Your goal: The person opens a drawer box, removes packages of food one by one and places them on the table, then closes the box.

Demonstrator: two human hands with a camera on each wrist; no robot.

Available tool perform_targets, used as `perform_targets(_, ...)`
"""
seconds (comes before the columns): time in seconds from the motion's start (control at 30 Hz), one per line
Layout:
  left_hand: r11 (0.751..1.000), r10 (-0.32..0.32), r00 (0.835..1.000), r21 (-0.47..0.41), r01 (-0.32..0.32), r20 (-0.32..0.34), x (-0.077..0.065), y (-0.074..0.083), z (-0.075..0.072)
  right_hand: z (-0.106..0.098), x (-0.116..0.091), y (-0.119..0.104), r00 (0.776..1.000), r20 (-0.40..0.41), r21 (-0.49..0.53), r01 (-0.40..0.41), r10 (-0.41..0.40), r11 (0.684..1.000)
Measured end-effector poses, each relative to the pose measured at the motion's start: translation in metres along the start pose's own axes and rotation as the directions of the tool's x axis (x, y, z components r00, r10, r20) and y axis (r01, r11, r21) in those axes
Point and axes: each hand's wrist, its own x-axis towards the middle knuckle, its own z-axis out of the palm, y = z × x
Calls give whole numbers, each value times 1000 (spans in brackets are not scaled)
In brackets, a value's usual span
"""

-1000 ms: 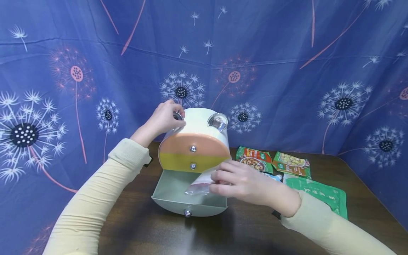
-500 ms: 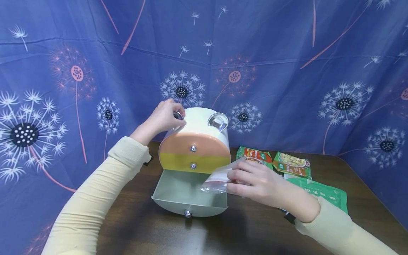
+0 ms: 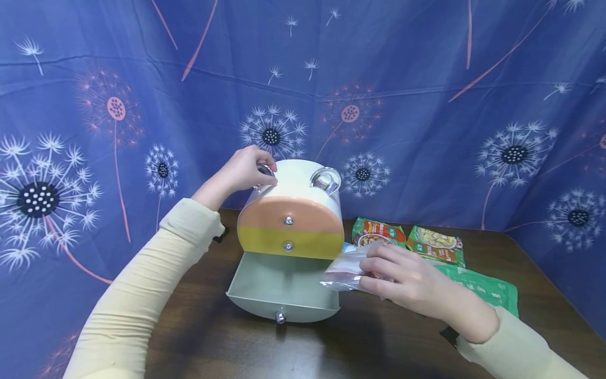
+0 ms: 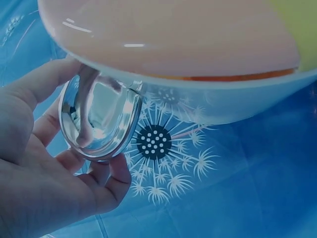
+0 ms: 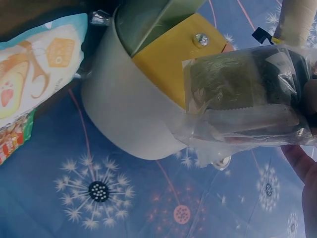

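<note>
My left hand grips a shiny rounded metal fitting on top of a drawer box. Its fingers curl round the metal rim in the left wrist view. The box is white with a curved top, an orange drawer front and a yellow one. Below them, a grey-green drawer is pulled out, with bare floor showing. My right hand pinches a clear plastic packet just right of that drawer. Through its film, olive and dark contents show in the right wrist view.
A second metal fitting sits on the box's right side. Two colourful food packets and a green pouch lie on the brown table to the right. A blue-edged white bag shows beside the box. Blue patterned cloth hangs behind.
My right hand has moved right with the clear packet, from over the pulled-out drawer to beside it. My left hand keeps its grip on the metal fitting.
</note>
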Motion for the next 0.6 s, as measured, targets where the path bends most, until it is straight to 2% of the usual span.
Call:
perform_targets(0.37,1000,7,1000,14,-7,-10,1,1,-3,-3,-17,-11,1000,8,-56,-27,28,998)
perform_targets(0.6,1000,-10,1000,17,10,-28,-2,3,-9,-2,-25,-16,1000,9,-47,-24,24,999)
